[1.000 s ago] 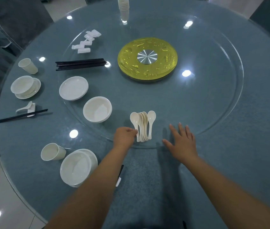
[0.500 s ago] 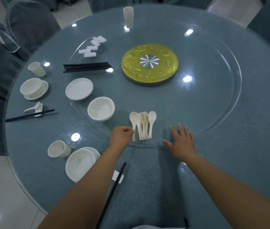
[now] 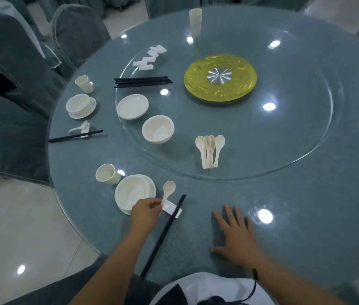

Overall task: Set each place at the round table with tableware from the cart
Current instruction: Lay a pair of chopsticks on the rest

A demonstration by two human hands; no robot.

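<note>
A second ago my left hand (image 3: 146,211) was up at the fanned spoon pile (image 3: 210,150) on the glass turntable (image 3: 306,137), closing on the nearest handle. Now it has come back to the place setting nearest me, and a single spoon (image 3: 168,191) has come with it. The pile looks one spoon thinner, and my view has swung left, so the nearer setting sits in front of me.

I take the rest (image 3: 172,209) as my landmark. The spoon's bowl lies just beyond it, toward the turntable, with the handle running back down onto its left end. My thumb and fingers pinch the handle tip there, just left of the rest; I cannot tell whether the spoon already bears on it or is a shade above. A pair of black chopsticks (image 3: 165,234) lies across the rest's right end. The stacked bowl and plate (image 3: 134,192) sit just left of it, and the cup (image 3: 107,173) is beyond those.

My right hand (image 3: 234,236) lies flat on the table (image 3: 306,216) well to the right of the rest, fingers straight and spread, gripping nothing.

Once I let go of the spoon, I judge this second place finished like the one farther left.
</note>
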